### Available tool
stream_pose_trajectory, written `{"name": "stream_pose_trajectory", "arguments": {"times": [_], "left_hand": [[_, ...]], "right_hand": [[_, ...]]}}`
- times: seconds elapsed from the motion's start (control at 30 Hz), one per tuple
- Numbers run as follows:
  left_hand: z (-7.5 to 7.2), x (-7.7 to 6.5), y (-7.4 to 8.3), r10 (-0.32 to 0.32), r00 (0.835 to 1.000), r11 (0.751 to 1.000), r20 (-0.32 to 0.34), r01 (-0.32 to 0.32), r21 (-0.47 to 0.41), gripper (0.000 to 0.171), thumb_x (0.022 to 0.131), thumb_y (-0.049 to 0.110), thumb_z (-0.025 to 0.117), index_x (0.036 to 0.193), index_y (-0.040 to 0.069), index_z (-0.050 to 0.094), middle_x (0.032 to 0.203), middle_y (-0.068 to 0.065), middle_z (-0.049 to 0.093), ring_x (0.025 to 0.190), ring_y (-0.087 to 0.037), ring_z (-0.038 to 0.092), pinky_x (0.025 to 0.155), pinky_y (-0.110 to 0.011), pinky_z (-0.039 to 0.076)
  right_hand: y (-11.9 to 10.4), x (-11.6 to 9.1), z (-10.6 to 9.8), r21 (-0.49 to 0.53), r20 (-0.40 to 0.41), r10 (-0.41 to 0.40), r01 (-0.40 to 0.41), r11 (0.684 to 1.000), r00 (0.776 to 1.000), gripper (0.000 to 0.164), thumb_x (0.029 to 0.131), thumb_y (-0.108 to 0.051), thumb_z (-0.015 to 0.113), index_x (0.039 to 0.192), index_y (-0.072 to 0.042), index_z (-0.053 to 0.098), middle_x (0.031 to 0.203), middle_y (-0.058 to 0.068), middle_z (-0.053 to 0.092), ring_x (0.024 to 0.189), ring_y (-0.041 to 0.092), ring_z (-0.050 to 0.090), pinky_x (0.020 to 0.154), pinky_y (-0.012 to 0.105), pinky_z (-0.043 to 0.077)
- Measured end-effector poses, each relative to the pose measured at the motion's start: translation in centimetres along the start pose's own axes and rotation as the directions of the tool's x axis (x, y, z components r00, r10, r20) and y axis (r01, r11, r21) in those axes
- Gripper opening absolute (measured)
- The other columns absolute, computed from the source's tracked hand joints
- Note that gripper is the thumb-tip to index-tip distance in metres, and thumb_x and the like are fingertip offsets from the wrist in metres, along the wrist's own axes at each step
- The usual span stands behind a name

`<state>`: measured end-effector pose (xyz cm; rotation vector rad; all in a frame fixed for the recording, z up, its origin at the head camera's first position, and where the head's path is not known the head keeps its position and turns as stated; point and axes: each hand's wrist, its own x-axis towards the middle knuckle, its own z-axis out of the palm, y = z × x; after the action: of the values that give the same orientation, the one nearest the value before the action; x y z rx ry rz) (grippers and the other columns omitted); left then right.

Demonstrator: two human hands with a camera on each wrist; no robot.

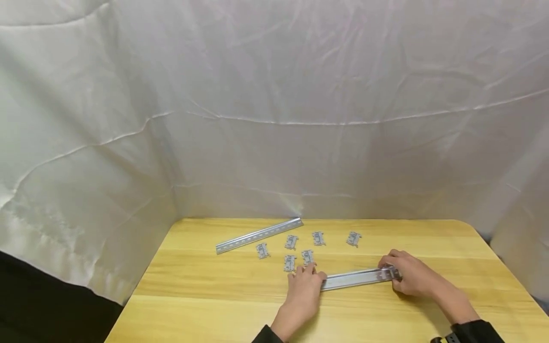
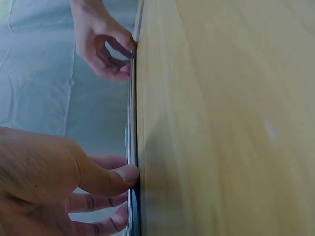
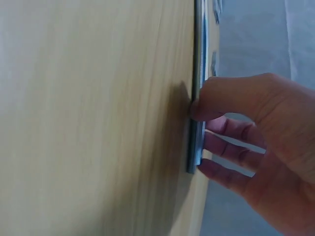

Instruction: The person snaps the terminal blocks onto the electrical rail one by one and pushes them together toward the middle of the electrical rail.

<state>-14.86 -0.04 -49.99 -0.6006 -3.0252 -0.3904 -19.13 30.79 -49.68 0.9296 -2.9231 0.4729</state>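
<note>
A silver metal DIN rail lies low over the wooden table, slanting slightly up to the right in the head view. My left hand grips its left end; in the left wrist view the thumb presses the near edge and the fingers curl behind. At the other end, my right hand pinches the rail with thumb and fingers. The right wrist view has the rail's end sticking out just past that thumb. Small grey terminal blocks lie just beyond my left hand, one close to its fingertips.
A second, slotted DIN rail lies at an angle at the back left of the wooden table. Several grey terminal blocks, including one farther right, are spread across the back. A pale cloth curtain hangs behind the table.
</note>
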Motion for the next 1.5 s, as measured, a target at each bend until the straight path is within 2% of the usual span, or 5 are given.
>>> {"name": "stream_pose_trajectory", "arguments": {"times": [0.33,0.77,1.13,1.23,1.5], "left_hand": [[-0.5,-1.8,-2.8,0.066,0.997,0.997,-0.046,-0.067,-0.030,0.051,0.074,-0.006,0.073,0.116,0.024,0.073,0.104,-0.001,0.063,0.095,-0.025,0.057,0.078,-0.056,0.050],[-1.9,-2.5,-6.0,0.087,0.994,0.993,-0.064,-0.092,-0.078,0.047,0.067,-0.005,0.078,0.107,0.019,0.076,0.104,-0.003,0.064,0.091,-0.025,0.057,0.070,-0.047,0.049],[-2.9,-3.4,-8.9,0.079,0.996,0.977,-0.049,-0.088,-0.193,0.050,0.063,-0.012,0.072,0.102,0.018,0.077,0.099,-0.003,0.067,0.091,-0.029,0.060,0.075,-0.059,0.049],[-3.2,-3.5,-9.6,0.078,0.996,0.971,-0.032,-0.083,-0.226,0.047,0.065,-0.011,0.071,0.101,0.017,0.078,0.097,-0.003,0.067,0.089,-0.028,0.060,0.074,-0.056,0.049],[-3.6,-3.3,-10.9,0.057,0.998,0.975,-0.004,-0.057,-0.215,0.048,0.064,-0.012,0.067,0.101,0.016,0.078,0.097,-0.003,0.067,0.091,-0.030,0.060,0.075,-0.056,0.048]], "right_hand": [[-2.9,0.0,0.0,0.036,0.023,-0.064,0.063,0.997,0.998,0.037,0.067,-0.003,0.075,0.103,-0.011,0.072,0.094,0.002,0.061,0.075,0.014,0.055,0.060,0.033,0.052],[-5.7,1.1,0.8,0.039,-0.029,-0.116,0.117,0.992,0.993,0.029,0.071,-0.006,0.080,0.100,-0.004,0.078,0.087,0.002,0.065,0.069,0.012,0.059,0.057,0.027,0.054],[-8.2,2.1,1.5,0.049,-0.030,-0.068,0.070,0.996,0.997,0.027,0.071,-0.011,0.079,0.098,-0.009,0.080,0.085,-0.002,0.066,0.067,0.007,0.055,0.056,0.026,0.050],[-8.6,2.5,1.7,0.062,-0.025,-0.054,0.055,0.997,0.998,0.028,0.070,-0.012,0.079,0.098,-0.011,0.080,0.086,-0.003,0.066,0.067,0.006,0.054,0.056,0.026,0.049],[-9.1,3.6,2.2,0.088,0.001,-0.014,0.014,0.996,1.000,0.030,0.069,-0.016,0.081,0.100,-0.014,0.080,0.089,-0.003,0.068,0.072,0.011,0.060,0.059,0.029,0.051]]}}
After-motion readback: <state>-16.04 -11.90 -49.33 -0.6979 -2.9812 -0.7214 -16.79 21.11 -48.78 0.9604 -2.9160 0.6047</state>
